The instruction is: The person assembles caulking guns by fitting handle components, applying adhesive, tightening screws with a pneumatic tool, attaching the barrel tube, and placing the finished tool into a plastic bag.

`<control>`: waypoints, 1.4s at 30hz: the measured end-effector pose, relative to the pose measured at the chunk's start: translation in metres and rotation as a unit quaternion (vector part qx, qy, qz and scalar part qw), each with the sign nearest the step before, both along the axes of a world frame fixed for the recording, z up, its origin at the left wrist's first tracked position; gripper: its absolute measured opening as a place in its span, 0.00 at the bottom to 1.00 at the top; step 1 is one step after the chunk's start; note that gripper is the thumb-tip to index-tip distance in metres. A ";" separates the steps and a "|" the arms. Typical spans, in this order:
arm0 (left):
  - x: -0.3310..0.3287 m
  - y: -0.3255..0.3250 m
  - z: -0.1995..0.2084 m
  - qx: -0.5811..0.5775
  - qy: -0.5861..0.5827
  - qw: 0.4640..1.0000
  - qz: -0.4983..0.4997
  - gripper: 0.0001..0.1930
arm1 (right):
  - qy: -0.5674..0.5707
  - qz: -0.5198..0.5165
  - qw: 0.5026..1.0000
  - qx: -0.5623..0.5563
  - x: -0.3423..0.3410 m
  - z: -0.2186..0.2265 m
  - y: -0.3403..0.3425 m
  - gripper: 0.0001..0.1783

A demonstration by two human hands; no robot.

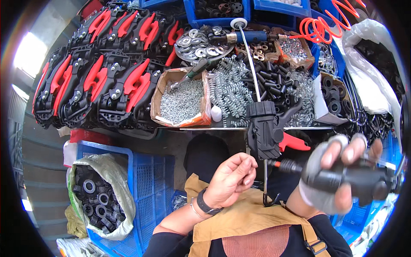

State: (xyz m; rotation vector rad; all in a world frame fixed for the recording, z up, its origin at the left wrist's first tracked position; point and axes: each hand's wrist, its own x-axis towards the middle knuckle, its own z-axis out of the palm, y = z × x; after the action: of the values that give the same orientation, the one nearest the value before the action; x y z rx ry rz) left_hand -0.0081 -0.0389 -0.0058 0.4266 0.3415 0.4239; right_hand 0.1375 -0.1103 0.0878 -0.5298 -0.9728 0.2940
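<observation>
A black plastic clamp body [266,128] with a red handle [294,142] stands at the bench's front edge on a long metal rod [251,55]. The rod carries a round washer-like disc [239,23] at its top and ends in a hook [269,200] over my apron. My left hand [234,177] is just below the clamp body, left of the rod, thumb and fingers pinched together; anything between them is too small to make out. To the right, my gloved right hand [329,171] is wrapped round a black power screwdriver [355,179], slightly blurred, its tip pointing left toward the clamp.
Rows of black-and-red clamp heads [94,81] fill the bench's left. A carton of small screws [182,100], loose springs [231,92], black tubes [272,81] and a blue-bodied air tool [246,37] lie near the rod. A blue crate [150,180] stands beside a sack of black rings [124,227].
</observation>
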 end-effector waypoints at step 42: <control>0.008 0.054 -0.038 0.203 0.180 0.958 0.091 0.09 | -0.055 -0.032 0.997 -0.045 -0.009 -0.021 -0.009 0.42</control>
State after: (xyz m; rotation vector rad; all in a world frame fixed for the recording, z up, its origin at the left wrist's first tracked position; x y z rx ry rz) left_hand 0.0002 0.0147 -0.0435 0.8836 0.6556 0.5998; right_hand 0.1289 -0.1192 0.0670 -0.6630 -1.0500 0.2537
